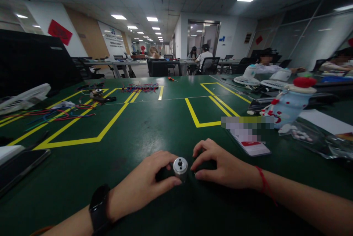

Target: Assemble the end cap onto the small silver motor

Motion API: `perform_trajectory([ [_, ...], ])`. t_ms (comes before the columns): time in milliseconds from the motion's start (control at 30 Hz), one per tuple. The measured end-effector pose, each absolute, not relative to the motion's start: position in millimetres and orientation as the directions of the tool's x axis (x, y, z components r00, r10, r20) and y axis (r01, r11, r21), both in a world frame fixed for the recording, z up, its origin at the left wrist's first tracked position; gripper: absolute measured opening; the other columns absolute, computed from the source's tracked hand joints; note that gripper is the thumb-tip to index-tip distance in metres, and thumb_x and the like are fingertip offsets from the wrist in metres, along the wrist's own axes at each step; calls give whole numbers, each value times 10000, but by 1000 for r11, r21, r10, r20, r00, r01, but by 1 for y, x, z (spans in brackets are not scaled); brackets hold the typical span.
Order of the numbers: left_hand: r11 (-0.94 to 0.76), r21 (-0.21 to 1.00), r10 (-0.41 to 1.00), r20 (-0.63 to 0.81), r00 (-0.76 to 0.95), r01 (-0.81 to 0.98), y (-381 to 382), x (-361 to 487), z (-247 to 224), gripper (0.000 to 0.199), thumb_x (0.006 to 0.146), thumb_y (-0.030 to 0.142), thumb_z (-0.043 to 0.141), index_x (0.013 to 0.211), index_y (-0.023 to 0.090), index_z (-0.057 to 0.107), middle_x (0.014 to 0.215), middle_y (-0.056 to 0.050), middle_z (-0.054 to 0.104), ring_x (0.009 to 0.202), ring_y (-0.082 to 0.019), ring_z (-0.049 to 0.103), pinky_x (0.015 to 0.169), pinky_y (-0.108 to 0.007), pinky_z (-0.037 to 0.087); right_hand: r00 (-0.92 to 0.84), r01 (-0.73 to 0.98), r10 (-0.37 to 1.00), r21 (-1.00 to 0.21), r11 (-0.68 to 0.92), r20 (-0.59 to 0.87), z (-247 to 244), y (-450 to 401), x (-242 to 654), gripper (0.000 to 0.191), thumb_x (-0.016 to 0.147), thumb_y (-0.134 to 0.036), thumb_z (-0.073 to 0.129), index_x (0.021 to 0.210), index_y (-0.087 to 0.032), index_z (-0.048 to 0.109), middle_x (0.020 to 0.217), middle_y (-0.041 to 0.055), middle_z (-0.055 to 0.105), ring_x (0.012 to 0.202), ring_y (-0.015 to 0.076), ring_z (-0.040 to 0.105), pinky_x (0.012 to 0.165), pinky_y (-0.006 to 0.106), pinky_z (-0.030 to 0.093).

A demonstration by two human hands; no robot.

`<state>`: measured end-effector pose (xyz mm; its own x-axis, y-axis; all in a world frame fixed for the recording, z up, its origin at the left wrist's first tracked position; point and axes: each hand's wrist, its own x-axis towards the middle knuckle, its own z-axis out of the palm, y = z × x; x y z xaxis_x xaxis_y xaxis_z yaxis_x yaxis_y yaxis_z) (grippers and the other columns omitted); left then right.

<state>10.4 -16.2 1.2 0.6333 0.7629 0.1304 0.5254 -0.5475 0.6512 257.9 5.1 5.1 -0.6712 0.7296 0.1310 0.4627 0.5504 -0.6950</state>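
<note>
A small silver metal cylinder (180,170) stands upright on the green table (154,125), its top face showing a dark centre and small holes. My left hand (150,177), with a black watch on the wrist, has its thumb and fingers around the cylinder's left side. Just right of the cylinder, apart from it, my right hand (217,166) rests on the table with its fingers curved and spread from the thumb. A red string circles the right wrist. Something small and pale, too small to identify, shows by the right thumb tip.
A card in a clear sleeve (252,142) lies beyond my right hand, near a blue bottle (292,100) and white fans (246,76). Wires (66,114) and a phone (24,166) are at left. A screwdriver (173,79) lies far back. Several people sit beyond.
</note>
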Motion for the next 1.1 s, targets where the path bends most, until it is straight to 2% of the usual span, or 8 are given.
perform_trajectory([
  [167, -549, 662, 763, 149, 629, 510, -17, 9, 0, 227, 870, 245, 637, 1083, 256, 559, 1010, -5, 612, 889, -197, 550, 779, -307, 413, -427, 267, 899, -937, 226, 95, -2, 17, 262, 166, 833, -329, 611, 856, -188, 694, 891, 26, 593, 829, 151, 544, 754, 298, 412],
  [267, -550, 662, 762, 148, 630, 509, -17, 8, 0, 230, 870, 235, 638, 1084, 260, 558, 1019, 2, 609, 906, -194, 551, 791, -304, 412, -259, 136, 966, -989, 51, 14, -12, 27, 266, 200, 822, -373, 614, 866, -186, 672, 812, 8, 597, 736, 132, 519, 667, 276, 390],
  [333, -551, 659, 761, 145, 632, 512, -17, 8, 0, 235, 874, 244, 634, 1093, 267, 553, 1022, 6, 607, 909, -192, 550, 790, -303, 411, -230, 105, 973, -994, 11, -13, -15, 30, 268, 225, 815, -391, 617, 886, -183, 667, 802, 6, 595, 699, 123, 506, 626, 265, 379],
  [433, -551, 656, 760, 139, 635, 515, -16, 8, 0, 235, 876, 253, 632, 1095, 271, 550, 1020, 9, 606, 903, -191, 551, 784, -301, 412, -286, 237, 958, -967, 94, 23, -11, 27, 266, 232, 834, -389, 593, 877, -174, 667, 784, 8, 599, 684, 122, 509, 618, 262, 383],
  [533, -555, 655, 758, 143, 636, 513, -16, 9, -1, 234, 871, 237, 637, 1085, 273, 553, 1022, 11, 606, 905, -190, 552, 788, -301, 412, -469, 410, 876, -852, 326, 110, -3, 16, 261, 177, 835, -331, 597, 867, -176, 677, 836, 21, 611, 724, 130, 531, 653, 268, 408],
  [700, -557, 650, 759, 145, 634, 517, -17, 9, -1, 230, 866, 220, 631, 1081, 259, 558, 1003, -3, 608, 885, -197, 550, 774, -308, 414, -680, 460, 713, -657, 598, 173, 1, 7, 256, 144, 742, -240, 693, 872, -179, 685, 923, 33, 583, 802, 147, 536, 713, 281, 434],
  [900, -560, 649, 758, 151, 635, 514, -16, 10, -1, 202, 872, 246, 624, 1065, 247, 565, 996, -15, 612, 876, -203, 547, 773, -317, 420, -630, 417, 742, -706, 572, 229, 2, 8, 249, 71, 807, -202, 631, 866, -172, 659, 924, 28, 546, 756, 120, 523, 643, 244, 440],
  [1100, -561, 646, 764, 165, 624, 517, -17, 8, -4, 180, 872, 267, 625, 1035, 218, 566, 992, -28, 614, 877, -203, 553, 788, -322, 426, -509, 296, 764, -753, 588, 397, 10, 4, 229, 91, 851, -256, 607, 864, -173, 643, 879, 17, 551, 797, 121, 525, 691, 246, 434],
])
